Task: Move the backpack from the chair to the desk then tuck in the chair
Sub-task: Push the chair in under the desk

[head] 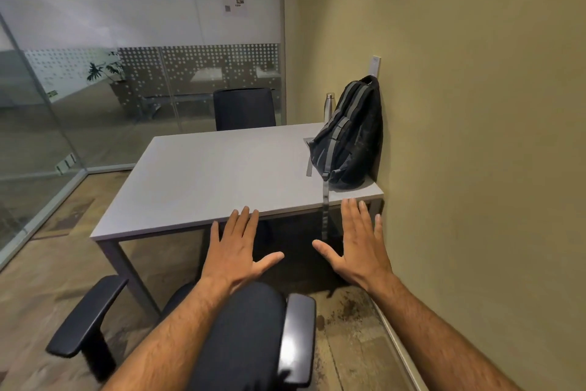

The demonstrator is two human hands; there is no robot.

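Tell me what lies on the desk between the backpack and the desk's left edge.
Head view: that stretch of the desk is bare. Left of the backpack only its own grey straps trail on the top; the bottle stands behind it.

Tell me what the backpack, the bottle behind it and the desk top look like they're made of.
Backpack: black woven fabric, likely nylon, matte with grey webbing straps. Bottle: probably stainless steel, judging by its silvery brushed sheen. Desk top: smooth pale grey surface, seemingly laminate, with a soft, low-gloss reflection; the core isn't visible.
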